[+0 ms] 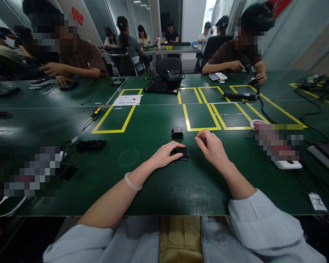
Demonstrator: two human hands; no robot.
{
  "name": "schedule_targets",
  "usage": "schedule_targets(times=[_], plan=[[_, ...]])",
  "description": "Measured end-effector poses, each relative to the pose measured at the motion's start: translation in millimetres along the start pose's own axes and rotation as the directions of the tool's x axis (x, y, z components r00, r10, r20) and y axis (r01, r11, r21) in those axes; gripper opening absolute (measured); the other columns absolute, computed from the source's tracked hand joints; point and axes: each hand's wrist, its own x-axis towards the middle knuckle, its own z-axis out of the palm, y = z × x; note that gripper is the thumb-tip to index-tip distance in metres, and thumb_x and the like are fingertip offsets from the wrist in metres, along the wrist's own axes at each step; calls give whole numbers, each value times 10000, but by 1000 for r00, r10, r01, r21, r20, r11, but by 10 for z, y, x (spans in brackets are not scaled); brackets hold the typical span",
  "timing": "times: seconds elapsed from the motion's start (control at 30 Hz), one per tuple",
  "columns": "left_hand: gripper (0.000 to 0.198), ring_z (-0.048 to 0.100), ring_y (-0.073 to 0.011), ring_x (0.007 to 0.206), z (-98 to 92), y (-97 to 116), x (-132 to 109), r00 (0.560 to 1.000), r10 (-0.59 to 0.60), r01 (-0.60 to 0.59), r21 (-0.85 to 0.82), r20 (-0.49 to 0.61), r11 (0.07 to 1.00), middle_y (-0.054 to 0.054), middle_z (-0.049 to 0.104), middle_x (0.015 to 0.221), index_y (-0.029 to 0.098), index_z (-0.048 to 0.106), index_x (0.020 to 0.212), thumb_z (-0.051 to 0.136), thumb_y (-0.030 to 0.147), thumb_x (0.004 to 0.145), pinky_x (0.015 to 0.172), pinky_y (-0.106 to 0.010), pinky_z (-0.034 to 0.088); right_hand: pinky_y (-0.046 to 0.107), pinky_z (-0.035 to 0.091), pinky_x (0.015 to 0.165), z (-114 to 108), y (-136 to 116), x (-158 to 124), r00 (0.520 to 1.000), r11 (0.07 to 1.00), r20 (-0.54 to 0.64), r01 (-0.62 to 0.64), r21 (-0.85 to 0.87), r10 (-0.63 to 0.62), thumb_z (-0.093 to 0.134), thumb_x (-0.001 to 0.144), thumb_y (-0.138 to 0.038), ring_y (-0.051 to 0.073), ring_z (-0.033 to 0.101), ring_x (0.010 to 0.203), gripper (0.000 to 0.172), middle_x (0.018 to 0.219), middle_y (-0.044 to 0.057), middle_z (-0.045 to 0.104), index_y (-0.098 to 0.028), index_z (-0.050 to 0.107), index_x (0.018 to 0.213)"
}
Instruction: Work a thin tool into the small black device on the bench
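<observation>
My left hand rests on the green table, its fingers and thumb closed about a small black plastic part. In my right hand is a thin screwdriver, held nearly level, its shaft pointing left to the black part. Its tip meets or nearly meets the part's upper edge; the exact contact is too small to tell. Fingers cover most of the dark reddish handle. Just beyond the held part stands a second black block-like part, touched by neither hand.
To the left lie a long black part and a yellow-black screwdriver. Blurred phone-like devices lie left and right. Yellow tape marks rectangles farther off. A black panel and paper lie beyond. Two co-workers sit across the table.
</observation>
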Motion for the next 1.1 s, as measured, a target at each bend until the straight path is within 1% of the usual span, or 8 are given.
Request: schedule_targets(times=[0.13,0.37,0.5,0.6,0.67,0.9,1.1], plan=[[326,571,-217,1073,1,-3,1,1000,-2,2,-1,1,1000,-57,598,1162,233,554,1225,517,371,932,942,-351,437,306,418,686,15,8,-2,1000,1000,-6,10,23,-10,437,908,-283,185,560,711,121,810,47,620,-209,503,976],[325,569,-215,1073,10,-13,2,1000,8,-8,3,-2,1000,-55,598,1161,227,553,1222,515,374,935,947,-348,431,306,425,692,14,12,-6,1000,1000,0,5,24,-5,461,852,-222,185,571,719,158,825,44,623,-204,496,1004],[325,567,-214,1083,8,-16,1,1000,11,-11,1,0,1000,-55,597,1168,228,549,1227,513,370,936,952,-345,429,314,418,711,9,12,-3,1000,1000,2,7,5,-7,463,896,-301,187,569,720,120,827,49,628,-209,501,963],[326,566,-213,1086,7,-18,-1,1000,12,-12,2,0,1000,-54,595,1174,234,546,1232,511,368,938,955,-346,428,310,408,700,5,20,-2,1000,1000,16,6,-1,-6,471,916,-394,191,558,721,180,812,47,627,-218,507,914],[327,567,-213,1084,8,-19,-2,1000,10,-10,6,-1,1000,-54,596,1171,233,548,1230,513,374,936,952,-346,430,305,402,683,4,24,-2,1000,1000,11,-1,-2,1,469,920,-409,191,548,711,193,793,42,623,-222,509,889],[317,568,-211,1073,3,-9,0,1000,7,-7,5,3,1000,-55,597,1163,228,549,1223,516,359,936,942,-345,434,302,419,694,1,3,-2,1000,999,-4,-6,46,6,438,915,-298,183,566,722,111,825,53,628,-212,508,925],[317,569,-210,1063,-1,-4,1,1000,9,-9,7,2,1000,-55,599,1155,228,549,1225,523,347,933,931,-342,438,317,427,694,-3,-9,0,1000,999,0,-11,32,11,440,880,-258,193,571,723,116,816,55,623,-206,504,962]])
